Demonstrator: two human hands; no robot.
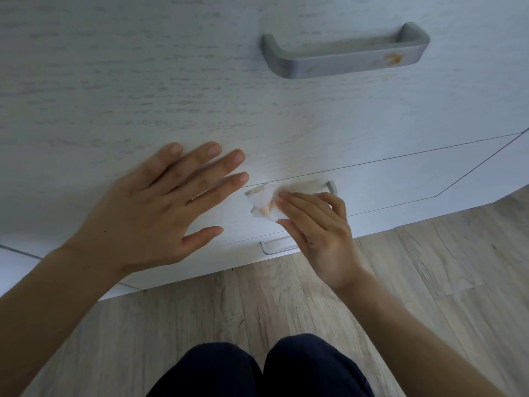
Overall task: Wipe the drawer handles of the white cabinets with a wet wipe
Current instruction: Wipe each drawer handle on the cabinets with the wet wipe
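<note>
While the left grip [160, 207] spread released over the white cabinet front [114, 81], the right grip [317, 230] pinched the wet wipe [264, 203] against the middle drawer handle [331, 187], below the stained upper handle [343, 53].

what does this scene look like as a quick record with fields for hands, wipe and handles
left hand: open, fingers spread, over the drawer front; contact unclear
right hand: holds the wet wipe against the middle handle
wet wipe: white, crumpled, orange-brown smears
top handle: grey, orange stain near its right end
middle handle: mostly under the wipe
bottom handle: partly behind the right hand
</note>
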